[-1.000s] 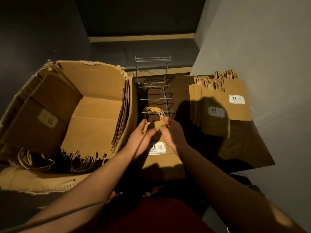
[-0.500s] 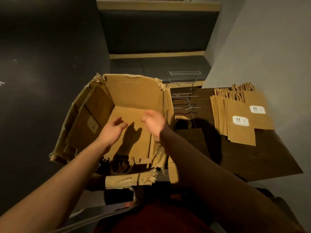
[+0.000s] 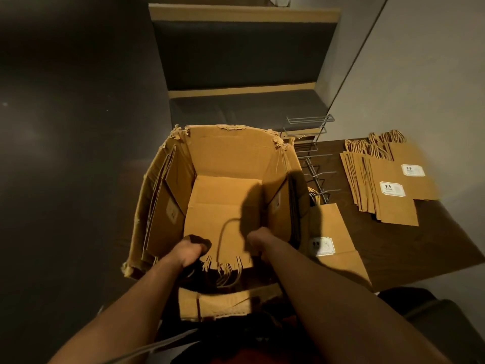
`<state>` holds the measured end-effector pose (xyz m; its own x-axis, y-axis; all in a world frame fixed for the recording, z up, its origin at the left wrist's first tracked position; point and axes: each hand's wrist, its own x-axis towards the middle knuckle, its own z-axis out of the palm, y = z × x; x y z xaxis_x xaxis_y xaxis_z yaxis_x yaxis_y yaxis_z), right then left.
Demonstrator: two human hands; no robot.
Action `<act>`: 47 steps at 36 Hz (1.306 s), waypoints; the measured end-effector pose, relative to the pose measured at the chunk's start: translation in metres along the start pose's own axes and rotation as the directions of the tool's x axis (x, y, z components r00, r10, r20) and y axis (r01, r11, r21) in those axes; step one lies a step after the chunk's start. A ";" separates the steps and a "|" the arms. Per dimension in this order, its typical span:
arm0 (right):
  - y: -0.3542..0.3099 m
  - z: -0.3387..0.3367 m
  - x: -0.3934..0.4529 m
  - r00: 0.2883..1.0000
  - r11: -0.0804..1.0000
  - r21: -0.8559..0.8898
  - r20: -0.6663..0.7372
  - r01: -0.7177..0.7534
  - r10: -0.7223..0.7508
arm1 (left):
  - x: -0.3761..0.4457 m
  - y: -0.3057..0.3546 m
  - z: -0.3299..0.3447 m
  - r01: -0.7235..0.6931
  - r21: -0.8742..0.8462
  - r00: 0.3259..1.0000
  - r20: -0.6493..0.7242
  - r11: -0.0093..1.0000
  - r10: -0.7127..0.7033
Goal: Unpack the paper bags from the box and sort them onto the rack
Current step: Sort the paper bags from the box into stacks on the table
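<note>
Both hands have dropped from above the box floor to the near wall of the cardboard box (image 3: 231, 151), at the lower centre of the frame, and the view has swung a little left so the box now fills the middle. Left hand (image 3: 187, 252) reaches down inside the near left corner, its fingers curled under among the twisted paper handles of the flat paper bags (image 3: 223, 269) stacked on edge against that wall; its grip looks closed around the bags' top edge, though the fingertips are hidden in shadow. Right hand (image 3: 258, 241) sits just to the right, knuckles up, fingers bent down behind the same bundle; whether its grip actually holds the bags or only rests against them I cannot tell. More flattened bags (image 3: 160, 195) lean against the left inner wall of the box, and another few (image 3: 278, 203) stand along the right inner wall.

Right of the box a dark wooden table (image 3: 433, 240) carries a single paper bag (image 3: 333, 240) lying flat with a white label, touching the box's right side. A wire rack (image 3: 312, 153) stands at the table's far left edge, just behind that bag, with looped handles visible at its foot. Further right, two overlapping stacks of labelled bags (image 3: 388, 185) lie flat on the table, handles pointing to the top of the frame. A torn cardboard flap (image 3: 223, 306) hangs from the box's near side, between the forearms.
</note>
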<state>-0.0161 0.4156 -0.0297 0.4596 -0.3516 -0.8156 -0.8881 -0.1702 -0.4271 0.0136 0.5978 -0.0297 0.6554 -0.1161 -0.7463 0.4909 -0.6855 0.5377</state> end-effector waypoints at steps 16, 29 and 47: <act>0.010 0.027 0.026 0.987 0.992 -0.068 -0.112 0.106 -0.113 | 0.011 -0.012 0.000 -0.224 0.071 0.937 -0.258 0.972 0.235; -0.004 0.018 0.003 0.834 0.880 -0.018 -0.309 0.476 -0.457 | 0.013 -0.018 0.013 -0.573 0.403 0.765 -0.050 0.713 0.642; -0.015 0.030 -0.013 0.831 0.612 0.648 -0.060 0.454 -0.553 | 0.042 -0.018 0.014 -0.484 0.396 0.821 -0.103 0.780 0.562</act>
<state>-0.0083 0.4507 -0.0245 0.8724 -0.2531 -0.4182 -0.3274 0.3326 -0.8844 0.0246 0.5956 -0.0765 0.8731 -0.4060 -0.2700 -0.1616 -0.7634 0.6254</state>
